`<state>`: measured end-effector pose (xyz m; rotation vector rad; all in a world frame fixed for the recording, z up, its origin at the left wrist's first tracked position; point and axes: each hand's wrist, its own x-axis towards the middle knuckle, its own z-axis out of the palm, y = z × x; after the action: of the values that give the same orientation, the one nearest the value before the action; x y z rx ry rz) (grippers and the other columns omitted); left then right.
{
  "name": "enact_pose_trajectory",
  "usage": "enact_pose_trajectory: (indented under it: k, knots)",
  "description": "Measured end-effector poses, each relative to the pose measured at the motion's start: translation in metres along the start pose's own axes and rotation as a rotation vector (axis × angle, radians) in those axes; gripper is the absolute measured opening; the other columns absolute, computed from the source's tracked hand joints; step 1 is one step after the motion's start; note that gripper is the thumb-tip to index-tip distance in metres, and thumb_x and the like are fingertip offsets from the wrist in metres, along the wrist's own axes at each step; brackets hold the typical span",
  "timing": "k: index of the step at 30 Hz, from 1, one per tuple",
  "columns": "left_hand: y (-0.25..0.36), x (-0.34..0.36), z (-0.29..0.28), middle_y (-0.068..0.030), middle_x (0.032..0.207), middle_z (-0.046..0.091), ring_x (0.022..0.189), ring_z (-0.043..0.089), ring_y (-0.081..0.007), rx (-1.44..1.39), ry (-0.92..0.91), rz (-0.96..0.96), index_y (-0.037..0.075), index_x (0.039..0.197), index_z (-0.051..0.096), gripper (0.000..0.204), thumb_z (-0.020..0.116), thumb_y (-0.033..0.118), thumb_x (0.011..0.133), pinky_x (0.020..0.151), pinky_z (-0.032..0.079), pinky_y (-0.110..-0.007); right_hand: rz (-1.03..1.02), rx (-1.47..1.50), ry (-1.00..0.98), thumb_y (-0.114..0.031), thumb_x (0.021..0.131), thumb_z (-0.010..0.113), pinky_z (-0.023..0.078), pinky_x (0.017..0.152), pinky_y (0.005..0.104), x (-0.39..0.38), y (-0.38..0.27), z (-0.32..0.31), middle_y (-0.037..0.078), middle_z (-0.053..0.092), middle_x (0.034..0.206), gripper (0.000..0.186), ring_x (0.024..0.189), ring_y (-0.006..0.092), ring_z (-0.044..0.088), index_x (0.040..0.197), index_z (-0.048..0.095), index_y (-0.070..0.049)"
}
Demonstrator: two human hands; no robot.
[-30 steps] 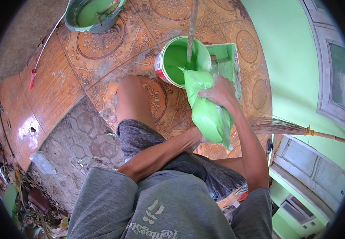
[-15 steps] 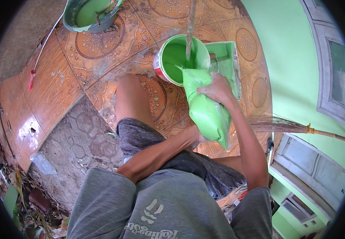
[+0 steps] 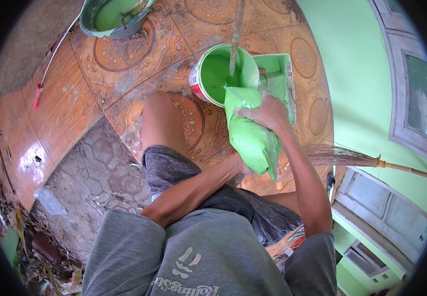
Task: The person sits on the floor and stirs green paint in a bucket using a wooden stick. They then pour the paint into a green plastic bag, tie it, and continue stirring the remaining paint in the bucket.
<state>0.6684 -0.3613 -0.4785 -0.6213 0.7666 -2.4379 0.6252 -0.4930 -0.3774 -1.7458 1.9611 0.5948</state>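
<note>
Head: right fingers [image 3: 248, 114] now reach farther across the green bag [image 3: 251, 144].

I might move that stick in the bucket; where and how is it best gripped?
Probably grip the stick high up, from the left: it rises past the bucket's rim, its lower end sits in green liquid, and the bag and right hand crowd the near-right side.

Left fingers hidden, probably beneath the green bag [image 3: 253, 140].
</note>
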Motion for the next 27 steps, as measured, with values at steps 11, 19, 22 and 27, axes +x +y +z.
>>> enact_pose_trajectory:
  k: [11, 19, 22, 27]
  knots:
    - [-0.007, -0.009, 0.002, -0.0196, 0.106, 0.058, 0.096, 0.059, -0.0317, -0.197, 0.119, -0.069, -0.002, 0.113, 0.05, 0.031, 0.044, 0.023, 0.095, 0.088, 0.048, -0.046, 0.043, 0.563, -0.119, -0.052, 0.058, 0.08, 0.05, 0.078, 0.0347, 0.006, 0.062, 0.016, 0.017, 0.064, 0.099, 0.082, 0.089, 0.0243, 0.063, 0.112, 0.055, 0.005]
    - [-0.013, -0.006, 0.0, -0.0126, 0.099, 0.062, 0.091, 0.06, -0.0272, 0.02, 0.384, 0.065, 0.005, 0.107, 0.055, 0.032, 0.046, 0.032, 0.094, 0.079, 0.05, -0.042, 0.073, 0.962, -0.301, -0.034, 0.066, 0.081, 0.052, 0.074, 0.0312, 0.005, 0.068, 0.019, 0.014, 0.064, 0.098, 0.062, 0.085, 0.0196, 0.063, 0.11, 0.057, 0.004]
    - [-0.025, 0.004, 0.025, -0.0097, 0.095, 0.061, 0.085, 0.06, -0.025, 0.207, 0.573, 0.112, 0.007, 0.104, 0.056, 0.027, 0.047, 0.03, 0.093, 0.071, 0.049, -0.04, 0.024, 0.973, -0.329, -0.033, 0.065, 0.082, 0.052, 0.073, 0.0316, 0.008, 0.068, 0.013, 0.013, 0.065, 0.096, 0.063, 0.084, 0.0198, 0.063, 0.112, 0.057, 0.002]
    - [-0.03, 0.011, 0.032, -0.0067, 0.088, 0.059, 0.077, 0.057, -0.0225, 0.241, 0.572, 0.148, 0.01, 0.097, 0.055, 0.022, 0.047, 0.029, 0.093, 0.062, 0.045, -0.039, 0.062, 0.939, -0.389, -0.036, 0.064, 0.082, 0.053, 0.072, 0.0313, 0.012, 0.066, 0.011, 0.014, 0.064, 0.097, 0.067, 0.082, 0.02, 0.064, 0.114, 0.056, 0.002]
